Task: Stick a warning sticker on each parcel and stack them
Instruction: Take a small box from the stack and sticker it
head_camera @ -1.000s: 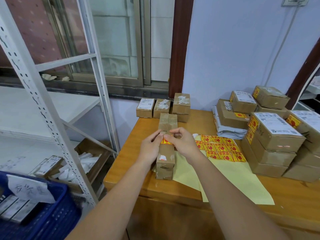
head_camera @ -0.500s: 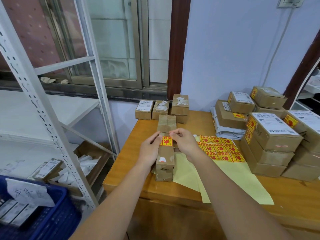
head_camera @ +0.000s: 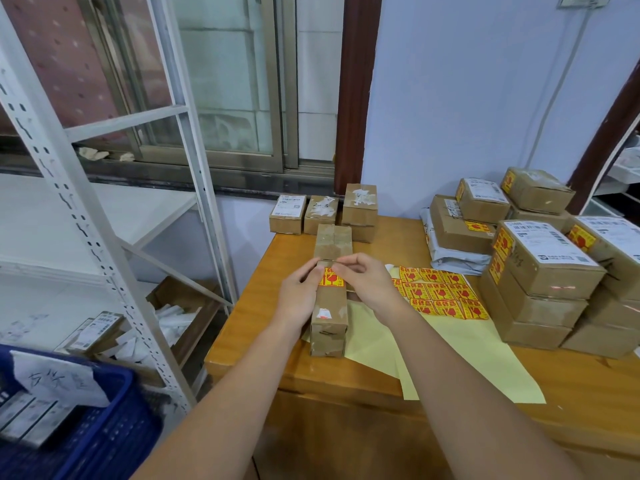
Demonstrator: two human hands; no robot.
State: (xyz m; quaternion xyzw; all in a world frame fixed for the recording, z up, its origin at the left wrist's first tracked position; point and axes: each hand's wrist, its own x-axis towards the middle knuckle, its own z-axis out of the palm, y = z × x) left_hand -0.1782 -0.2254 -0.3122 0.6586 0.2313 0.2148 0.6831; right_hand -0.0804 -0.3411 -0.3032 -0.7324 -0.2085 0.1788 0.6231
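Note:
A long narrow cardboard parcel point(head_camera: 329, 311) lies lengthwise on the wooden table point(head_camera: 263, 271). A red-and-yellow warning sticker point(head_camera: 333, 278) sits across its top at mid-length. My left hand point(head_camera: 300, 291) is at the parcel's left side, its thumb on the sticker's left edge. My right hand point(head_camera: 367, 280) is at the right side, its fingertips pinching the sticker's upper edge. A sheet of several more warning stickers point(head_camera: 440, 292) lies to the right on yellow backing paper point(head_camera: 450, 362).
Three small parcels point(head_camera: 323, 213) stand at the table's far edge. Stacks of stickered parcels point(head_camera: 543, 268) fill the right side. A white metal shelf rack point(head_camera: 104, 244) and a blue crate point(head_camera: 79, 427) are on the left, close to the table's corner.
The sticker now lies flatter and more fully on the parcel's top. Both hands stayed on it with only small shifts; the parcel has not moved.

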